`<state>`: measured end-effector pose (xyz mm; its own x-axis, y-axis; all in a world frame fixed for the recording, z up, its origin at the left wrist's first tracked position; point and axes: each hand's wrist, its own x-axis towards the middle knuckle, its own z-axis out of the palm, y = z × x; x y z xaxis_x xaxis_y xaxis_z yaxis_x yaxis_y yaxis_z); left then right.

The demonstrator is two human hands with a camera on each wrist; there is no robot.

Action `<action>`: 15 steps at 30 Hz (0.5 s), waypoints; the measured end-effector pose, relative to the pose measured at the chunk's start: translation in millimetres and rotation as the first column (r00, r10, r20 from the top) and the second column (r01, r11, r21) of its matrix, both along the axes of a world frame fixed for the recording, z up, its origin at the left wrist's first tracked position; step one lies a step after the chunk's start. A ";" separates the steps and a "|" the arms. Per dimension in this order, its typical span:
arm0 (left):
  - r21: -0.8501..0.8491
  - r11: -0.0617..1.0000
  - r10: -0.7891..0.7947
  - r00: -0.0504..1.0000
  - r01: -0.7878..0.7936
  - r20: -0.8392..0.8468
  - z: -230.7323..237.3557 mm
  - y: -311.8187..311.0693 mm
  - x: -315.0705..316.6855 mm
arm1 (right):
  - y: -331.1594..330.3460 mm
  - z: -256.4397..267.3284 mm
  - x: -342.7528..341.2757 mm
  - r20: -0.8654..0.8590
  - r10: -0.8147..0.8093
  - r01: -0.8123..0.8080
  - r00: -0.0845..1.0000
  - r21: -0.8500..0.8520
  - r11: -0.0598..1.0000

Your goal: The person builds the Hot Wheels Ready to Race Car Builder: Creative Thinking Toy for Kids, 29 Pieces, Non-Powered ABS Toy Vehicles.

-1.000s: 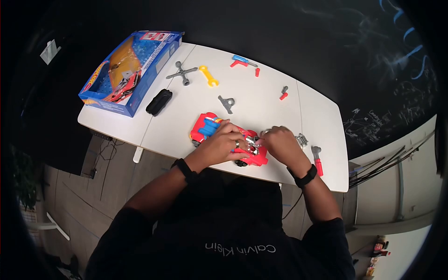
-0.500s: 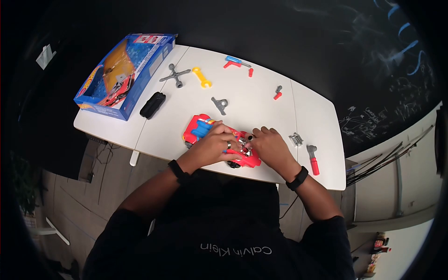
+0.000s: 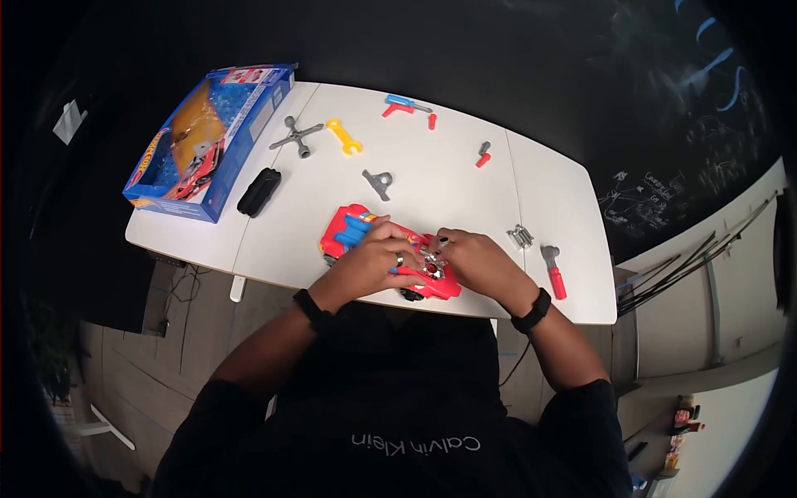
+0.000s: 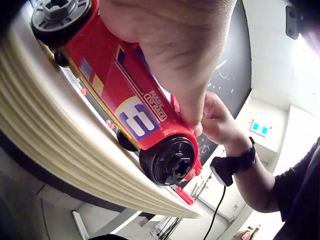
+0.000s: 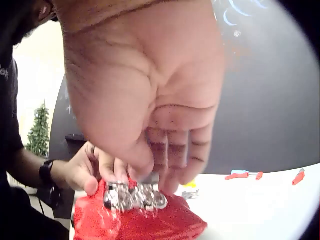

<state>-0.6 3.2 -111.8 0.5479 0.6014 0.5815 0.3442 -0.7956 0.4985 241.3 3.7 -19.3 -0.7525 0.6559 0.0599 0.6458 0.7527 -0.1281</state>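
Note:
The red toy car [image 3: 339, 228] with blue seats lies near the table's front edge. My left hand [image 3: 374, 264] grips it across the middle; in the left wrist view the thumb side of the left hand [image 4: 175, 55] lies over the car's red side [image 4: 112, 80]. At the front end, my right hand [image 3: 486, 266] pinches a small silver part between thumb and fingers, over the silver engine piece [image 5: 132, 196]. The fingers of the right hand [image 5: 145, 90] partly hide that small part, so its shape and whether it is attached cannot be told.
Behind the car lie a grey piece [image 3: 378, 184], yellow wrench [image 3: 344, 138], grey cross wrench [image 3: 295, 138] and blue-red tool [image 3: 405, 105]. A black case [image 3: 260, 192] and blue box [image 3: 249, 116] are left; a silver piece [image 3: 520, 237] and red-handled tool [image 3: 556, 282] are right.
The head view has shifted, so the table's things appear further left. My right hand has turned slightly at the engine piece; my left hand keeps its grip on the car.

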 end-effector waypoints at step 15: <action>-0.013 1.000 0.021 1.000 -0.021 0.013 3.4 -2.6 1.1 | -22.8 -32.5 -29.6 -0.152 -0.459 0.461 0.875 -0.030 0.887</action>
